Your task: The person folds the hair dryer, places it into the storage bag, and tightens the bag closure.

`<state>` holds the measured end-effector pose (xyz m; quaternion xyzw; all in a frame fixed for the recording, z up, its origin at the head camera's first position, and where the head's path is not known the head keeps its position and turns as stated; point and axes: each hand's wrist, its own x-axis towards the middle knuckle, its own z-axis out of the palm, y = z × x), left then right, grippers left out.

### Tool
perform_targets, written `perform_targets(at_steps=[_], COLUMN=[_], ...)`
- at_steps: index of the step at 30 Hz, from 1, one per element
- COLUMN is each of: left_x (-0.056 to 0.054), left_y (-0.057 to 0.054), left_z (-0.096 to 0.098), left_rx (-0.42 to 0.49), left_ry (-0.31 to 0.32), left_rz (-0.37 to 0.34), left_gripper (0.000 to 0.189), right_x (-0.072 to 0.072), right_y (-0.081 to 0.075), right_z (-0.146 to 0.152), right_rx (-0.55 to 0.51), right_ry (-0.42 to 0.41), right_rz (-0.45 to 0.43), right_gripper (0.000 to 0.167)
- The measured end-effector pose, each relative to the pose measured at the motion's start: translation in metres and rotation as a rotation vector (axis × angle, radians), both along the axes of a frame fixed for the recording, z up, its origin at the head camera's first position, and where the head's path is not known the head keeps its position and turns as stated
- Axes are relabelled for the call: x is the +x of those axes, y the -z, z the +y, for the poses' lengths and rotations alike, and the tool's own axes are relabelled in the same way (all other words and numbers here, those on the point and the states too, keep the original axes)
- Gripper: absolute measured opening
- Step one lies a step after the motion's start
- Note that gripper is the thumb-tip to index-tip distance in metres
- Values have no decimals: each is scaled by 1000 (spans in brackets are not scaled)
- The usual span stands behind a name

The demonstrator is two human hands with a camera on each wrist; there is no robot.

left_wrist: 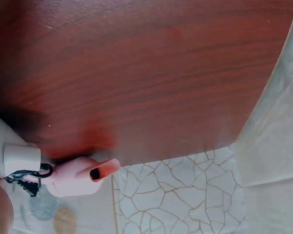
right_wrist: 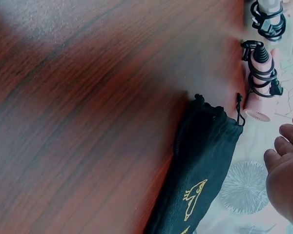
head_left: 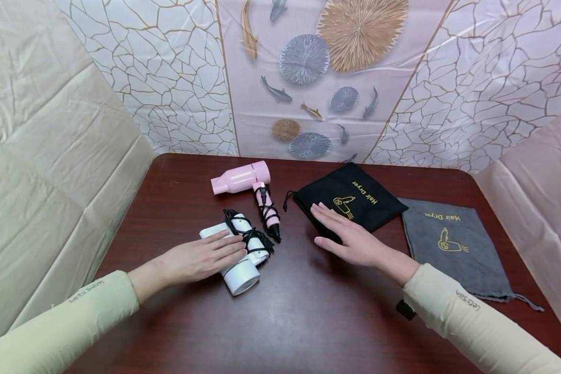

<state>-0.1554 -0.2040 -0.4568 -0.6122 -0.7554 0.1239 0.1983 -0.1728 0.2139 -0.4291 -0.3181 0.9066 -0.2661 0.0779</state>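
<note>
A white hair dryer [head_left: 242, 278] lies on the table with a black cord wrapped around its handle. My left hand [head_left: 205, 257] lies over its body in the head view, fingers extended and hiding part of it. Over the near edge of a black drawstring bag [head_left: 369, 202], printed "Hair Dryer" in yellow, is my right hand [head_left: 350, 239], with straight fingers and nothing held. In the right wrist view the bag [right_wrist: 205, 151] looks flat, and the hand [right_wrist: 288, 170] is off to one side. Behind the white dryer lies a pink hair dryer [head_left: 243, 178], its cord also wound on its handle.
To the right, a grey drawstring bag [head_left: 449, 249] with yellow print lies flat, its far left corner by the black bag. The dark red wooden table [head_left: 299, 322] is bounded by a patterned backdrop [head_left: 177, 78] and cream fabric sides [head_left: 51, 130].
</note>
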Motion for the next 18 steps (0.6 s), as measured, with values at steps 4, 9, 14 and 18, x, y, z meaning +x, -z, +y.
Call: perform_targets(at_steps=[4, 9, 14, 18], left_x=[-5, -11, -16, -16], left_y=[0, -2, -5, -6], left_z=[-2, -6, -12, -16], left_rx=[-19, -46, -38, 1], left_ry=[-5, -26, -51, -84], left_rz=[1, -3, 25, 23], left_gripper=[50, 51, 54, 55], right_x=[1, 1, 1, -1], right_y=[1, 2, 4, 6], right_z=[0, 1, 5, 9], right_rx=[-5, -6, -3, 15], right_ry=[-1, 2, 15, 35], right_rz=[-4, 0, -3, -9], right_gripper=[71, 71, 71, 71])
